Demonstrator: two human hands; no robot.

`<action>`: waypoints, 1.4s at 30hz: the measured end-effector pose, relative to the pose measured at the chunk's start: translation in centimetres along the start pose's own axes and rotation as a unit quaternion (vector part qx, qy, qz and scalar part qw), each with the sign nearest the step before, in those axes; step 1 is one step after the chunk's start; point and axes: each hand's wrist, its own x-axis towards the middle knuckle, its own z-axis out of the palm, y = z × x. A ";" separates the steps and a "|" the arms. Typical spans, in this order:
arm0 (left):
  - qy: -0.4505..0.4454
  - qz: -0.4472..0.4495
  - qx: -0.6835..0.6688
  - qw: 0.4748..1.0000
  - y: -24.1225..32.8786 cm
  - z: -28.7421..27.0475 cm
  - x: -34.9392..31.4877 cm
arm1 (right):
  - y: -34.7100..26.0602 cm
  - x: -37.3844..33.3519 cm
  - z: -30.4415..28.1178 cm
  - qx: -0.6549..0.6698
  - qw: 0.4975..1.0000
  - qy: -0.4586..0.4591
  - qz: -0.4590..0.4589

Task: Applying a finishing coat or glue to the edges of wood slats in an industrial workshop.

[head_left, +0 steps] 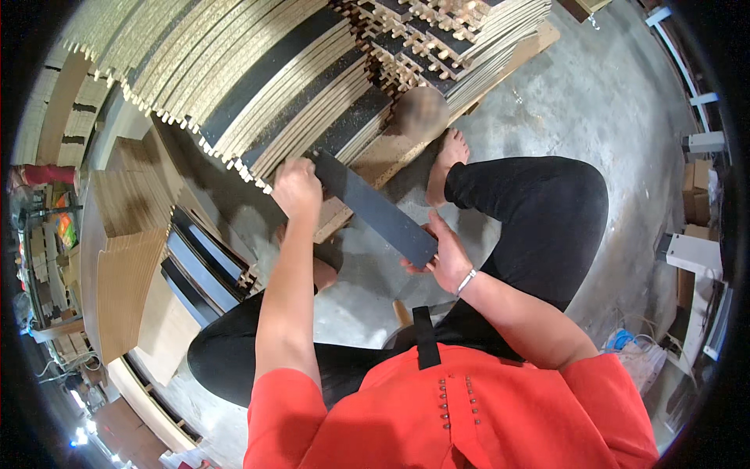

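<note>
A long, narrow dark grey board (375, 207) slants over the floor between my knees. Its near end rests in my right hand (445, 256), the thumb along the edge and the fingers curled beneath. My left hand (298, 187) is a closed fist against the board's far end; whatever its fingers pinch there is hidden. Just beyond that fist rises a big stack of boards (258, 86), with black faces and pale chipboard edges. Small wooden dowels (426, 39) stick out of many board ends.
On the left stand a stack of brown panels (125, 258) and several dark boards (203, 262) leaning together. A wooden plank (391, 152) lies under the big stack. Grey concrete floor (578, 102) extends to the right, where white metal equipment (695, 254) stands near cartons.
</note>
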 end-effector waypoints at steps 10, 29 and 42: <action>0.017 0.049 -0.046 0.998 0.9 -0.1 -0.5 | 0.1 -0.1 -0.3 -0.003 1.000 -0.008 0.004; -0.065 0.096 -0.241 0.964 9.9 -5.0 -6.8 | -1.3 -1.1 0.1 0.058 0.997 -0.058 -0.005; -0.095 0.072 -0.259 0.958 10.4 -6.1 -7.0 | -1.7 -1.8 0.4 0.069 0.997 -0.044 -0.006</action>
